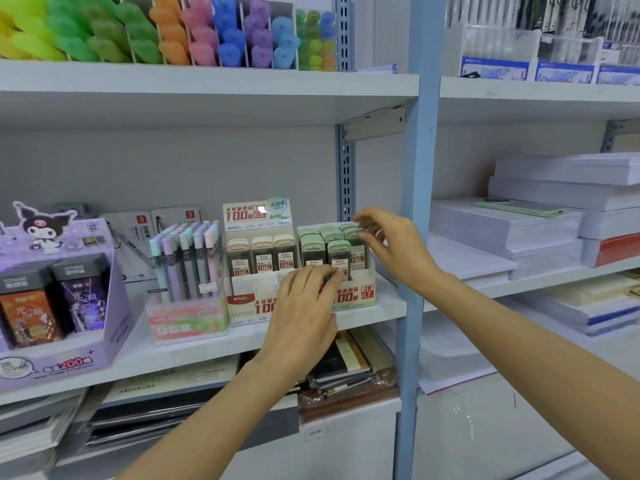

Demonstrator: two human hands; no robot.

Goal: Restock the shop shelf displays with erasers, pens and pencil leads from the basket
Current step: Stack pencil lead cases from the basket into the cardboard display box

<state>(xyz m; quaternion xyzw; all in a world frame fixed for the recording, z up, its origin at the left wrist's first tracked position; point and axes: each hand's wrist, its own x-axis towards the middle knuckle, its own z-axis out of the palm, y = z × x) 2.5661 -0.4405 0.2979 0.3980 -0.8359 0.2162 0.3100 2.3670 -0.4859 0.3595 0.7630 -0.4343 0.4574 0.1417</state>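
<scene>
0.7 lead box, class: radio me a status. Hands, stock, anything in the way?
Right hand pinches a back-row green-capped lead case. Left hand on the 0.7 display box front, grip unclear. Nothing blocking the box.

A stationery shop: white shelves (207, 88) of boxed pencil-lead displays (301, 296), pens (187, 258), stacked paper (540, 216).

Two bare forearms, uncovered from elbow to fingertips, end in a left hand (304, 306) left of the blue shelf upright (420, 202) and a right hand (394, 247) just beside it.
</scene>
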